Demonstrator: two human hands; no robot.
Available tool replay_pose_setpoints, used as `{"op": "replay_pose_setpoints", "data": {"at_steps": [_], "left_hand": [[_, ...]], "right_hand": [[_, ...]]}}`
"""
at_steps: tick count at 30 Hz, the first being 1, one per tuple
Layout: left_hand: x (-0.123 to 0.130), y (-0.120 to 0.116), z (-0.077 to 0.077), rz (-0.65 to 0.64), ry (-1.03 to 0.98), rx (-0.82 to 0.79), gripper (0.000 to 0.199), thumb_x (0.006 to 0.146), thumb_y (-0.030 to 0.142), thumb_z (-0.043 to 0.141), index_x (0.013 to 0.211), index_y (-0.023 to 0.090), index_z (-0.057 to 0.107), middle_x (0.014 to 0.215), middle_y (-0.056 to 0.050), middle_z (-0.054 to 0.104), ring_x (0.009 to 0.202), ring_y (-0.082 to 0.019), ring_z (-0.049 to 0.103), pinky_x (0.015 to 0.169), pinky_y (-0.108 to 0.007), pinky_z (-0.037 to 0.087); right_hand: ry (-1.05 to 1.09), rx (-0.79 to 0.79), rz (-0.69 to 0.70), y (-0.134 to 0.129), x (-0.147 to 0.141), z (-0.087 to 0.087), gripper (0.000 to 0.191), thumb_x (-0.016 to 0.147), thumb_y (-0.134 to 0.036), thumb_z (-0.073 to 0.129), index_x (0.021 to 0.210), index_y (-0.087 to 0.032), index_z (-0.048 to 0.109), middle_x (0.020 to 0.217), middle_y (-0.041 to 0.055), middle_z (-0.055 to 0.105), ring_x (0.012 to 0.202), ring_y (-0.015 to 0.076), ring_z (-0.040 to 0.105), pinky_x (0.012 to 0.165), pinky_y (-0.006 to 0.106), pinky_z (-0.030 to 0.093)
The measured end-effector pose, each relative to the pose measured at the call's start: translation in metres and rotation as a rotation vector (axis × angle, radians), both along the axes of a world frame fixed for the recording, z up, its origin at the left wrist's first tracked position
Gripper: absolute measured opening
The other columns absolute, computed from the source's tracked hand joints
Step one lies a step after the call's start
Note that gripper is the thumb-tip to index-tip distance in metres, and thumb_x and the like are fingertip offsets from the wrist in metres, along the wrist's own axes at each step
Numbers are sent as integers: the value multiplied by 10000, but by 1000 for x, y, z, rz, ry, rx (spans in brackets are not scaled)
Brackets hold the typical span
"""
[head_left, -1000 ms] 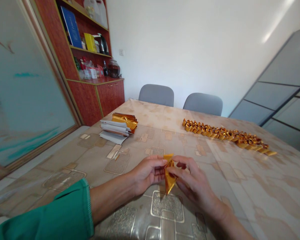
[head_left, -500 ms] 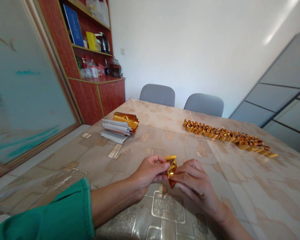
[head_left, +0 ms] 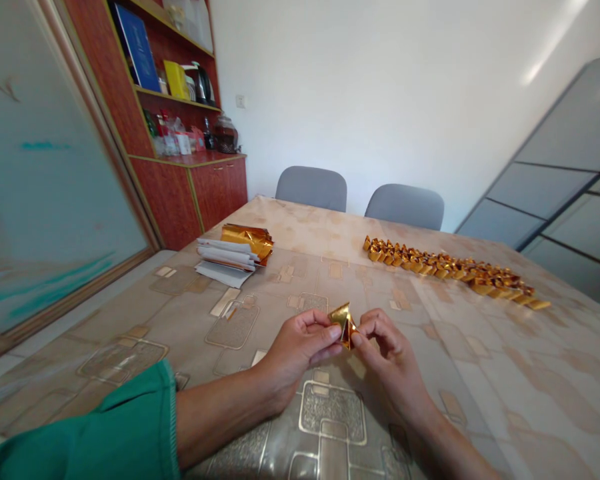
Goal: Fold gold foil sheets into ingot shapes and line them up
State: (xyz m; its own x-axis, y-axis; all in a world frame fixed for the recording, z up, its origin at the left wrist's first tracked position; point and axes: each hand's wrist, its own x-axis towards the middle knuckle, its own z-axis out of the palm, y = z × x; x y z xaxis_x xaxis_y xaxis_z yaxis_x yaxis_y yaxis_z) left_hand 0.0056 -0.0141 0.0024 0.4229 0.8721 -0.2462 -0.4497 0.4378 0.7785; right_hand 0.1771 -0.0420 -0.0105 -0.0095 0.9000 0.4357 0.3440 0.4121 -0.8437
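Observation:
Between my two hands, above the near part of the table, is a small piece of folded gold foil paper [head_left: 347, 321] with a pointed upper corner. My left hand [head_left: 307, 340] pinches its left side, thumb on top and fingers beneath. The right edge is pinched between the thumb and fingers of my right hand [head_left: 385, 343]. To the back left lies a stack of gold foil sheets [head_left: 247, 237] with pale paper backs. Rows of folded gold foil pieces [head_left: 445, 267] stand close together at the back right.
A patterned plastic cloth covers the table [head_left: 300, 233]. Two grey chairs [head_left: 311, 187] stand at its far side. Back left is a red-brown cabinet [head_left: 215, 193] with a kettle [head_left: 203, 83] and bottles on its shelves. A frosted glass door [head_left: 55, 167] is at the left.
My right fingers have shifted up along the foil paper. The foil has turned: its lower tip no longer hangs down and a peak points up. My view has moved slightly.

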Motion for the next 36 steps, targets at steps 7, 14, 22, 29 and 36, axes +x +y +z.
{"op": "replay_pose_setpoints", "data": {"at_steps": [7,14,22,29,36], "left_hand": [[3,-1,-1,0,49,81,375,613,335,894,749,140,604,753,-8,707,707,-89,635,701,-194,504],[5,-2,-2,37,68,122,355,615,337,881,738,152,604,706,10,679,710,-113,635,719,-225,506],[5,0,-4,31,167,266,290,658,336,834,750,141,640,728,-10,691,692,-127,624,673,-227,471],[4,0,-6,-16,117,172,326,644,334,858,739,134,618,709,-8,683,681,-112,630,676,-216,485],[3,0,-9,-90,69,56,352,631,308,887,777,121,628,731,-13,678,678,-98,640,697,-212,519]], "right_hand": [[40,-55,-31,0,-2,-2,216,908,-315,607,722,-214,568,733,-10,551,684,161,512,633,289,395],[33,-116,-91,-1,-3,-3,189,899,-343,601,761,-218,562,719,3,579,674,175,529,618,295,424],[-70,-23,-110,-1,-4,4,176,880,-272,610,721,-216,561,699,-11,555,641,155,511,593,280,400],[-138,82,-95,-4,-5,7,153,886,-239,637,736,-215,613,709,-8,569,649,152,497,590,273,383],[-131,16,-60,-2,-1,4,174,877,-307,667,744,-210,612,697,-16,559,613,138,478,555,259,358]]}}
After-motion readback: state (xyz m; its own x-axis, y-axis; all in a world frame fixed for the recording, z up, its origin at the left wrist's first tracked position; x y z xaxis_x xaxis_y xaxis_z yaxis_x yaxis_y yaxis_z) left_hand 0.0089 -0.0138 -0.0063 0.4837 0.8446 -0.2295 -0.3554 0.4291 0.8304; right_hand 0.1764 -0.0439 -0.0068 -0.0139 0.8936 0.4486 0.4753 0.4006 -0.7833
